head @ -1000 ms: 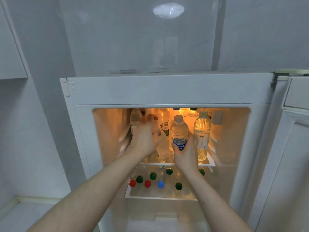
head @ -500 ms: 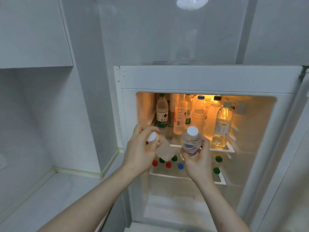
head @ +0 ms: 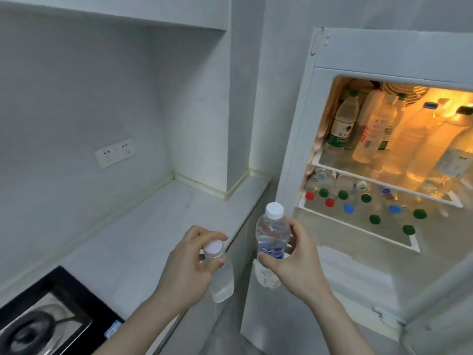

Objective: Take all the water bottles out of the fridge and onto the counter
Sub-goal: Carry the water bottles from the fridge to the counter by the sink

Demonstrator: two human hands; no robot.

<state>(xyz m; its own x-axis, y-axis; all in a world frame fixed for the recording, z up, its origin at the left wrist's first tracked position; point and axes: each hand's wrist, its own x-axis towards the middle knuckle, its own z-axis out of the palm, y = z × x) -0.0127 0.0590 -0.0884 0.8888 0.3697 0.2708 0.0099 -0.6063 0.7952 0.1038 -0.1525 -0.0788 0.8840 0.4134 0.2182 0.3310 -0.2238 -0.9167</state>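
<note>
Blue-labelled bottle, white cap; fridge white, amber-lit; counter pale grey.

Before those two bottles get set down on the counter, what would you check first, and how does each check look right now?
1. Left hand grips the plain bottle near its cap: ok.
2. Right hand grips the blue-labelled bottle: ok.
3. Both caps are on: ok.
4. Bare counter ahead for setting down: ok.
5. Bottles are over the counter: not ok, they hang at its edge.
6. Fridge emptied: not ok, both shelves hold many bottles.
</note>
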